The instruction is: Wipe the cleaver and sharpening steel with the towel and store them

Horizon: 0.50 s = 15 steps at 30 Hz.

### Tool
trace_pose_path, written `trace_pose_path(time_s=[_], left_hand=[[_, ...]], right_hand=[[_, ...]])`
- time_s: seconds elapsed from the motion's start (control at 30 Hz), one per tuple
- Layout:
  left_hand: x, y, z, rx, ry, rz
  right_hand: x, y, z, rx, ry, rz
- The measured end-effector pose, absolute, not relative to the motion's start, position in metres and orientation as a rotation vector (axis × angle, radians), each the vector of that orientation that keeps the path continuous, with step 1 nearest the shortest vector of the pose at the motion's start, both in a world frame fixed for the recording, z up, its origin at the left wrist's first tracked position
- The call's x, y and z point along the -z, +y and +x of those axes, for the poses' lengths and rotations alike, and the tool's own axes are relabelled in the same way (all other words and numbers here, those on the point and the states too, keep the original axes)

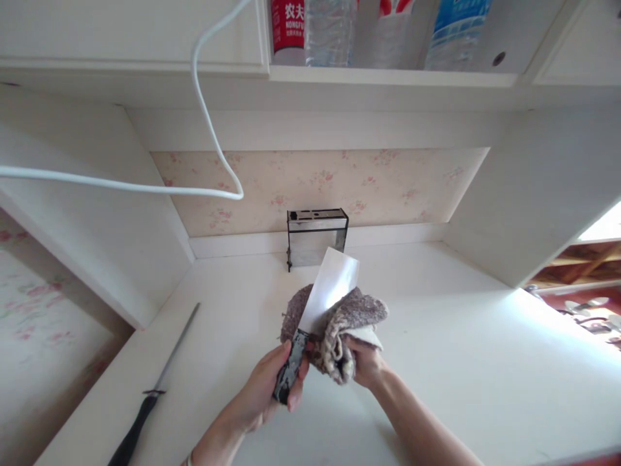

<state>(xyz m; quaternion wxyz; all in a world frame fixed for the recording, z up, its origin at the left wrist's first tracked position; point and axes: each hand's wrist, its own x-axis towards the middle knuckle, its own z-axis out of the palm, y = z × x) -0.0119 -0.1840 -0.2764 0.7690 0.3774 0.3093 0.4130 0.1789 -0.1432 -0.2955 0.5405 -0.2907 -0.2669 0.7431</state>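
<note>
Grip of left hand (269,389) is closing around handle of knife (331,285), fingers wrapped, blade pointing up and away. Grip of right hand (369,364) is clutching bunched cloth (365,307), which is showing on both sides of blade. Knife and cloth are sitting mid-view, above white surface (446,323). Metal frame (317,224) is standing just beyond blade tip, near back edge. Sharpening steel (154,392) is lying at left. White cable (184,191) is hanging across upper left; bottles (330,32) are standing on shelf (388,76) above.
</note>
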Motion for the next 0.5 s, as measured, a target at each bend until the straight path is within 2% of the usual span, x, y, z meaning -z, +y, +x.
trace_pose_path(time_s=[0.2, 0.5], left_hand=[[0.286, -0.181, -0.01, -0.896, 0.786, 1.033], [0.291, -0.178, -0.007, -0.896, 0.838, 1.034]], right_hand=[[0.31, -0.141, 0.162, -1.69, -0.623, -0.848], [0.311, -0.135, 0.161, -1.62, -0.721, -0.843]])
